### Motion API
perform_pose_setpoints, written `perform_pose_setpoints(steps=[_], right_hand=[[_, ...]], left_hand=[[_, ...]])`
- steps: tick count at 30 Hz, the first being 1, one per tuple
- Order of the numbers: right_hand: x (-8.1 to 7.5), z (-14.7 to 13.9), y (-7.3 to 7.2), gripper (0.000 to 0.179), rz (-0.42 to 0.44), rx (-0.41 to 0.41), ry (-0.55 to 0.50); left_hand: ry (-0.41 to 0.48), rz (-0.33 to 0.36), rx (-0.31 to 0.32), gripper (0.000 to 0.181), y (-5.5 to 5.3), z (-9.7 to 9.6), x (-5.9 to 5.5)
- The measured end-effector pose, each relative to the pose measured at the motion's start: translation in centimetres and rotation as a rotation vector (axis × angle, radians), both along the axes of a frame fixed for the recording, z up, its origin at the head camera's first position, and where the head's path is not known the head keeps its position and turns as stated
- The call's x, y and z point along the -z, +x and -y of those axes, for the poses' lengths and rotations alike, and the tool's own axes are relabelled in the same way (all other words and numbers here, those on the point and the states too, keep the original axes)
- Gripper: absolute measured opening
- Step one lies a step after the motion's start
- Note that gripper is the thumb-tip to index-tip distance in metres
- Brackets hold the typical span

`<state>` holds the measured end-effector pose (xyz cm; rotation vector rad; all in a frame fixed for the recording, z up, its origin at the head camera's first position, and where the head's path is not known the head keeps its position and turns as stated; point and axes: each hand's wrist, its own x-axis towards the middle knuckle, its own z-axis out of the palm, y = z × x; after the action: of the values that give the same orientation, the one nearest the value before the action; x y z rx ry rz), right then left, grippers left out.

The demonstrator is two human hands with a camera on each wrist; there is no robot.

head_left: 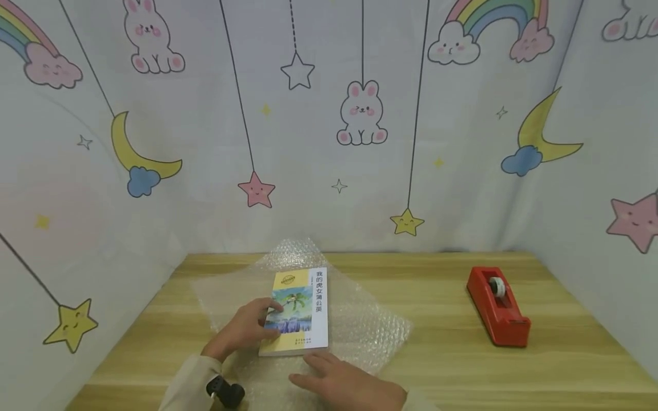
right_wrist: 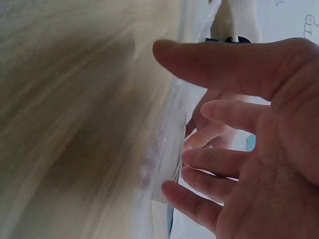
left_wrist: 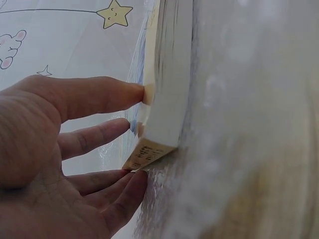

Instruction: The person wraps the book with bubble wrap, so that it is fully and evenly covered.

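A paperback book [head_left: 292, 311] with a yellow, white and blue cover lies face up on a sheet of clear bubble wrap [head_left: 372, 328]. At its left side, my left hand [head_left: 249, 326] rests its fingertips on the cover. Close up in the left wrist view, the thumb [left_wrist: 107, 94] touches the cover and the lower fingers meet the spine edge, fairly straight. My right hand [head_left: 349, 382] hovers by the book's lower right corner, fingers spread and relaxed. In the right wrist view its fingers [right_wrist: 214, 159] overlap the book's edge; whether they touch it, I cannot tell.
A red tape dispenser [head_left: 497, 308] with a small roll stands to the right on the wooden table [head_left: 432, 365]. Behind and along both sides hangs a white curtain [head_left: 313, 148] printed with rabbits, stars and moons. A black device [head_left: 225, 391] is strapped to my left wrist.
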<state>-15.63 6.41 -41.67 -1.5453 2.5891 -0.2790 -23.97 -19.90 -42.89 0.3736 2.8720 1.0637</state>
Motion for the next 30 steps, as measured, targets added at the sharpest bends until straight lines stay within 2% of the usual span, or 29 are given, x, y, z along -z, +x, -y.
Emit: perform_pose_setpoints(steps=[2, 3, 6, 12, 19, 23, 27, 30], right_hand=[[0.08, 0.1, -0.01, 0.065, 0.011, 0.017, 0.016], [0.71, 0.08, -0.26, 0.066, 0.021, 0.021, 0.015], [1.04, 0.13, -0.31, 0.067, 0.004, 0.03, 0.028], [0.28, 0.11, 0.16, 0.067, -0.034, 0.039, 0.066], [0.49, -0.13, 0.22, 0.067, -0.008, 0.092, 0.101], [0.67, -0.33, 0.21, 0.068, 0.055, 0.152, 0.117], [0.66, -0.5, 0.25, 0.056, 0.04, 0.164, 0.119], [0.43, -0.6, 0.21, 0.057, 0.043, 0.163, 0.102]], left_hand=[[0.005, 0.009, -0.002, 0.044, -0.1, -0.01, -0.04], [0.007, 0.016, -0.005, 0.044, -0.12, -0.02, -0.08], [0.015, 0.033, -0.008, 0.044, -0.15, -0.04, -0.13], [0.013, 0.028, -0.007, 0.044, 0.02, -0.07, -0.22], [0.031, 0.028, -0.005, 0.044, 0.07, 0.08, -0.13], [0.036, 0.023, 0.011, 0.044, 0.07, 0.26, 0.1], [0.052, 0.021, 0.034, 0.044, 0.14, 0.52, 0.23], [0.075, 0.019, 0.064, 0.044, 0.21, 0.76, 0.18]])
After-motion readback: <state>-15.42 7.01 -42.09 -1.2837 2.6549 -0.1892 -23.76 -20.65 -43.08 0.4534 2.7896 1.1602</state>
